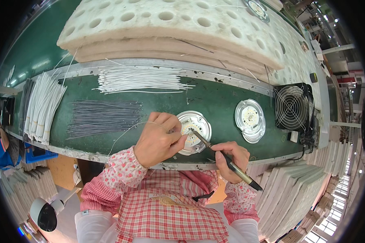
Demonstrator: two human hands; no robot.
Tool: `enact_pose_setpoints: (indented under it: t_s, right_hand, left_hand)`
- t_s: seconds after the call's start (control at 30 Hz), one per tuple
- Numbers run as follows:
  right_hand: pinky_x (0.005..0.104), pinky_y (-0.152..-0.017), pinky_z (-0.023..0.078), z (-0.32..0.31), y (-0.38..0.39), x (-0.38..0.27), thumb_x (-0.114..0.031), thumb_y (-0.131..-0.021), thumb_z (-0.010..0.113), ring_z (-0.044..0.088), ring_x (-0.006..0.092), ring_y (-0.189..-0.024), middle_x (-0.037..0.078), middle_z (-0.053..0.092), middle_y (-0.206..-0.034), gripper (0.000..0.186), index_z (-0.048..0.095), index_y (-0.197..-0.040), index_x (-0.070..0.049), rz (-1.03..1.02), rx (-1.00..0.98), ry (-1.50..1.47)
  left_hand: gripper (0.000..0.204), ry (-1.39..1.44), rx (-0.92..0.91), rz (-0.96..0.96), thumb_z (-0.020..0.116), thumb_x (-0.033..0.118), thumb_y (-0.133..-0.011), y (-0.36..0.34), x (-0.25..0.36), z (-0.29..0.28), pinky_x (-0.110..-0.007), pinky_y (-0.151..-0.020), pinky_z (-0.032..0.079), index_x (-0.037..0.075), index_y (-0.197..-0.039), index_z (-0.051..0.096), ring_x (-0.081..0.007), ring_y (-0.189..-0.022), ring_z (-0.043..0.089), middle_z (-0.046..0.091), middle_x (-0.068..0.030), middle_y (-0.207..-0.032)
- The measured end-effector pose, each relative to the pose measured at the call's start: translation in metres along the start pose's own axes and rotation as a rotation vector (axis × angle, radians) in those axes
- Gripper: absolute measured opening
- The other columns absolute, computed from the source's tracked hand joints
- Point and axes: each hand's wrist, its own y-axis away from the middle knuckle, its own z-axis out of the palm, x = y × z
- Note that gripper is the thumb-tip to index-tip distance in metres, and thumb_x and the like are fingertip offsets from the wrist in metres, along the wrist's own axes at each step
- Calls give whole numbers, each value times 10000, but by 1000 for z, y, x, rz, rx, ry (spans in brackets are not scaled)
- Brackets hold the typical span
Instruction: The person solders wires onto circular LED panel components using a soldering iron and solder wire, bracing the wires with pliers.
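Observation:
A round silver disc with an LED board (198,142) lies on the green bench in front of me. My left hand (160,139) is pinched at its left side on a thin white wire (125,133), whose held end is hidden by my fingers. My right hand (232,161) grips a soldering iron (241,172), its tip resting on or just over the board near my left fingertips. A second silver disc (250,121) lies to the right. Bundles of white wires (138,77) and dark grey wires (103,118) lie behind and left of my hands.
Stacked perforated foam boards (174,32) line the back. A black fan (290,107) stands at the right end; more white wires (44,105) are bundled at the left. Foam sheets (292,194) are stacked at lower right. Part of another person (0,148) shows at far left.

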Motion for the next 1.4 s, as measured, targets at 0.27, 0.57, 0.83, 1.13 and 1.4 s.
enact_pose_setpoints:
  t_s: [0.27, 0.57, 0.83, 1.13, 1.4]
  right_hand:
    - [281, -490, 422, -2, -4, 0, -9, -805, 689, 569, 154, -514, 87, 641, -685, 140, 717, -942, 0, -33, -38, 66]
    - [258, -555, 453, -4, 5, 12, -18, -845, 672, 607, 123, -586, 83, 668, -707, 131, 712, -966, 10, 137, -51, -97]
    - [220, -573, 432, 2, 18, 23, -28, -906, 634, 561, 52, -601, 47, 656, -706, 131, 669, -1015, 36, 239, -16, -236]
    - [220, -557, 428, 5, 25, 0, -28, -932, 633, 547, 65, -603, 29, 620, -729, 149, 659, -1070, 20, 325, 113, -295]
    - [484, -990, 421, 56, 1, -11, -272, -680, 891, 548, 385, -1158, 202, 603, -1177, 801, 512, -1339, -21, -46, 103, 455]
  left_hand:
    - [148, -2, -21, 7, 756, 111, -758, -1, -2, 3, -403, -784, 396, 50, -670, 654, -240, -883, 579, 609, -35, -873]
    - [120, -65, -53, 7, 745, 115, -800, -4, -3, 4, -391, -767, 402, 49, -743, 663, -242, -862, 564, 593, -38, -880]
    - [441, -203, -92, 139, 710, 47, -745, 17, -5, -3, -397, -809, 476, 70, -1183, 669, -273, -992, 593, 600, -76, -1090]
    - [538, -345, -202, 168, 612, 92, -791, 19, 5, -9, -392, -887, 472, 57, -1328, 604, -280, -1073, 587, 582, -115, -1175]
    - [510, -371, -220, 155, 625, 108, -801, 18, 10, -8, -384, -883, 465, 66, -1310, 616, -262, -1068, 590, 598, -88, -1139]
